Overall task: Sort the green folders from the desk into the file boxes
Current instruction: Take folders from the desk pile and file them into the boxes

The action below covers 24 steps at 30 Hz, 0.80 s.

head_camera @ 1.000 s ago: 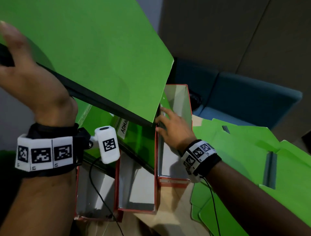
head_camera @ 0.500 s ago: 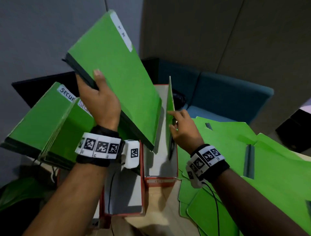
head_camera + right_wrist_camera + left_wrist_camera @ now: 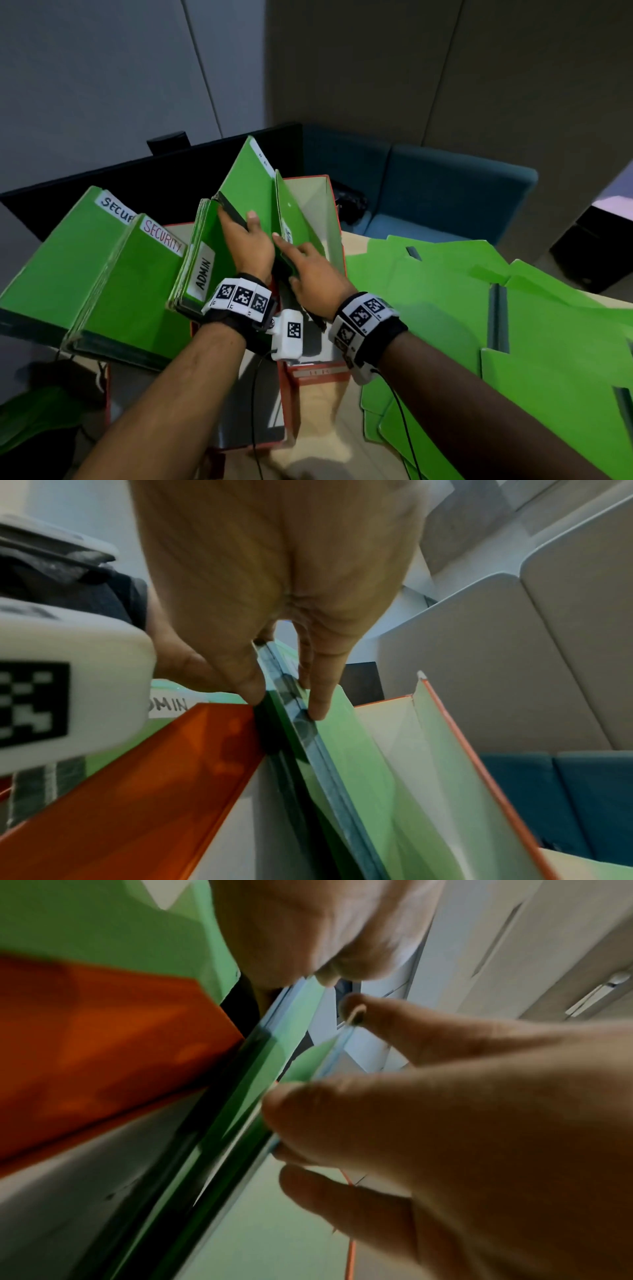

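Observation:
My left hand (image 3: 245, 228) grips the near edge of a green folder (image 3: 246, 185) that stands tilted in the mouth of the rightmost red file box (image 3: 323, 202). In the left wrist view my left hand (image 3: 308, 1056) pinches that folder's edge (image 3: 301, 1066) between thumb and fingers. My right hand (image 3: 294, 253) holds a second green folder (image 3: 294, 219) standing in the same box. Its thumb and fingers (image 3: 318, 710) lie on either side of this folder's dark spine (image 3: 308, 731). Many loose green folders (image 3: 445, 308) lie spread on the desk to the right.
Folders labelled ADMIN (image 3: 202, 270) lean out of the middle box, and two labelled SECURITY (image 3: 137, 281) lean out at the left. A black monitor (image 3: 137, 178) stands behind the boxes. A blue sofa (image 3: 445, 192) is beyond the desk (image 3: 325, 428).
My left hand has brought the green folder down from high above into the rightmost box. My right hand has stayed at that box, holding the folder inside it.

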{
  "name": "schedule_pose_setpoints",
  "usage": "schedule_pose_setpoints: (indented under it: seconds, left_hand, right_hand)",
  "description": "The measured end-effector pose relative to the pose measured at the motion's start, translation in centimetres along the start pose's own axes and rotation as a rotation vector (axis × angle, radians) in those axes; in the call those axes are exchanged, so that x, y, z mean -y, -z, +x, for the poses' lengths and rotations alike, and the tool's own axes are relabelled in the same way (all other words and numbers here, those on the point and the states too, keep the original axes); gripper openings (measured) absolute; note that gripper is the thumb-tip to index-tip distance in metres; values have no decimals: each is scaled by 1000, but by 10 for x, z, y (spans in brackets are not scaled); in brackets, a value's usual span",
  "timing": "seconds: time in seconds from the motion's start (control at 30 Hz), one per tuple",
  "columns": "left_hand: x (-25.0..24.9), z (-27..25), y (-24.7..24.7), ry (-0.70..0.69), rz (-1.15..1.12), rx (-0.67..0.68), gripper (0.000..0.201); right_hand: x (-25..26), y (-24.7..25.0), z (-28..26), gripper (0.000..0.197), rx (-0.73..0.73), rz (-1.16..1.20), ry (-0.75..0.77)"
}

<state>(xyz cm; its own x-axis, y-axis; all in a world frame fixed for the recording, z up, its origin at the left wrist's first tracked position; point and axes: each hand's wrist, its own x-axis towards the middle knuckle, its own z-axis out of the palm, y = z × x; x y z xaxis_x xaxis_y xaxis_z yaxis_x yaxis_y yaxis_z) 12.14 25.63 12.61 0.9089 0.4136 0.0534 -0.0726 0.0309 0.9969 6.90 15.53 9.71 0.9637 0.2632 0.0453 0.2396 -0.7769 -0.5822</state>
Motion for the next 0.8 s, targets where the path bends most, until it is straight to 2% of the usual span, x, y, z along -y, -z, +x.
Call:
schedule_pose_setpoints:
  seconds: [0.07, 0.2, 0.33, 0.43, 0.53, 0.6, 0.67, 0.73, 0.8]
  left_hand:
    - [3, -1, 3, 26, -1, 12, 54]
    - [2, -4, 6, -8, -8, -15, 45]
    - [-9, -9, 6, -125, -5, -66, 54]
    - [-12, -11, 5, -199, 76, -30, 53]
    - [-15, -12, 6, -221, 99, -105, 58]
    - [-19, -18, 5, -339, 124, -189, 70]
    - [-21, -29, -3, -497, 174, -213, 74]
    - [-20, -47, -19, -627, 208, -129, 70]
    - [-16, -69, -40, -694, 206, 29, 66]
  right_hand:
    - [4, -7, 2, 77, 13, 0, 27]
    - [8, -18, 9, 72, 47, -93, 15]
    - [2, -16, 18, 71, 6, -196, -30]
    - [-7, -6, 22, 52, -19, -197, -95]
    - [-13, -4, 15, 41, -6, -149, -141]
    - [-17, -6, 5, 48, 31, -86, -113]
    - [-23, -1, -8, 54, 10, -25, -51]
    - [-31, 10, -23, 44, -42, 17, -3]
    - [-42, 26, -39, 29, -71, 24, 1]
